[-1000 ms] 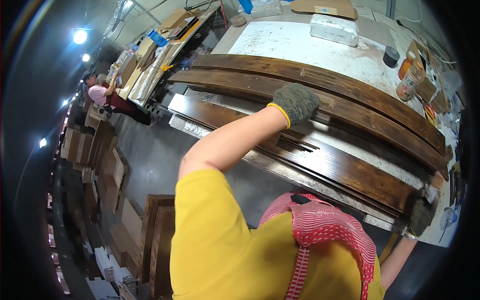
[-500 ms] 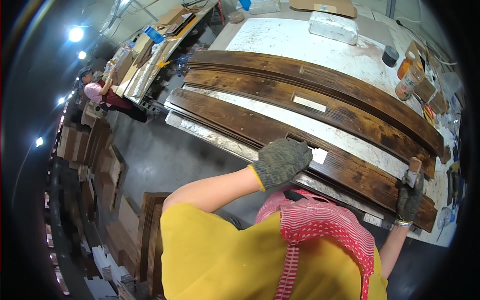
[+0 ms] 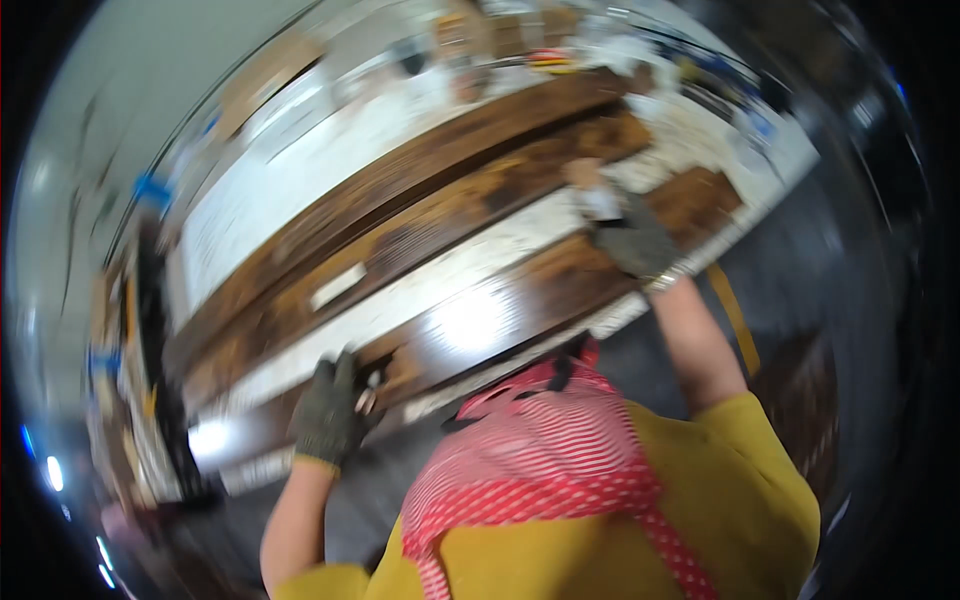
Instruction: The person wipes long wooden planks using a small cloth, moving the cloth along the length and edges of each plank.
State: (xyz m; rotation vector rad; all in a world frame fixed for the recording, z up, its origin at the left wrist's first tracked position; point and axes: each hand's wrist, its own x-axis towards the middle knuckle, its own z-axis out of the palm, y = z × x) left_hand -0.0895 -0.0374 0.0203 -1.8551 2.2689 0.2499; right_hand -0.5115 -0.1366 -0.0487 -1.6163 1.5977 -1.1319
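A long dark-brown wooden board (image 3: 520, 290) lies nearest to me, light glaring off its middle. My left hand (image 3: 328, 412), in a dark grey-green glove, rests on this board beside a cut-out slot, its blurred fingers stretched and slightly apart. Around a small tool (image 3: 592, 190) with a brown wooden end and a pale, metal-like part, my gloved right hand (image 3: 637, 238) is closed. It is over the right part of the near board; blur hides whether the tool touches it. Farther off lie a middle board (image 3: 440, 235) with a slot and a far board (image 3: 420, 170).
The boards lie on a white, stained worktable (image 3: 235, 245). Along its back are a cardboard box (image 3: 265, 80), a dark round container (image 3: 408, 57) and bottles (image 3: 460, 70). Tools (image 3: 705, 100) lie at the right. Another table stands at the left, and a yellow line (image 3: 735, 320) marks the floor.
The view has swung right and is blurred. My left hand still lies by the near board's slot, with its fingers now extended. The right hand still holds the small tool.
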